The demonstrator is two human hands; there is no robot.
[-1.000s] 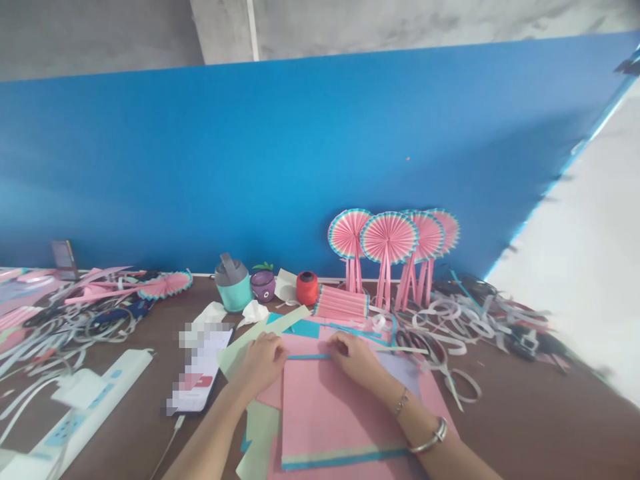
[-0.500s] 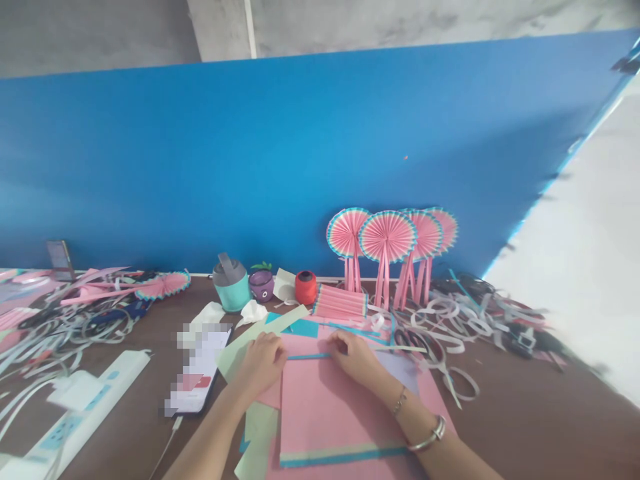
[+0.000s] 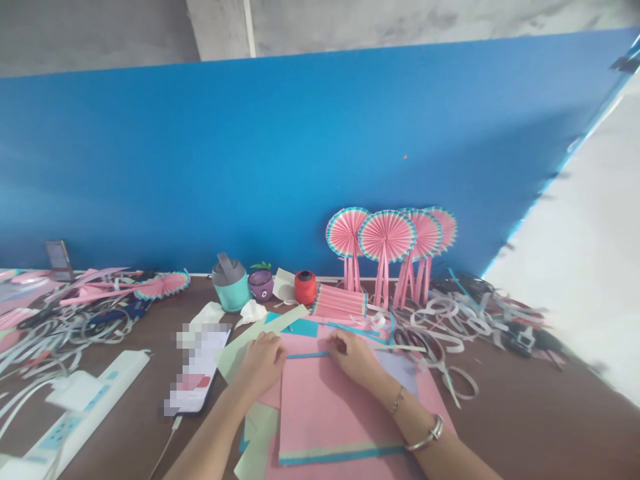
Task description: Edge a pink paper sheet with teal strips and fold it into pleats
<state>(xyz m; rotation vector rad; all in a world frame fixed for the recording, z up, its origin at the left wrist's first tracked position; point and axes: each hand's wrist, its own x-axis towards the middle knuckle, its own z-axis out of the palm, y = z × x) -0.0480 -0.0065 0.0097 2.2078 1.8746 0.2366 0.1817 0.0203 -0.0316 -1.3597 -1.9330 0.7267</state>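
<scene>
A pink paper sheet (image 3: 325, 413) with a teal strip along its near edge lies on the brown table (image 3: 525, 427). My left hand (image 3: 263, 363) and my right hand (image 3: 353, 357) both rest on its far edge, fingers curled and pinching the paper where a thin teal strip (image 3: 307, 355) runs between them. My right wrist wears a silver bangle and a thin bracelet. Pale green paper (image 3: 260, 337) and teal paper (image 3: 300, 327) lie under the pink sheet.
Pink pleated fans (image 3: 387, 237) lean on the blue board (image 3: 300, 147); a folded pleated piece (image 3: 340, 301), red thread spool (image 3: 305, 287), teal cup (image 3: 231, 285) and purple pot (image 3: 262, 285) stand behind. Scissors (image 3: 425, 347), paper strips (image 3: 465, 313), phone (image 3: 197, 373) and power strip (image 3: 85, 407) lie around.
Almost nothing differs; the view has drifted slightly and both hands stay pinching the far edge of the pink sheet.
</scene>
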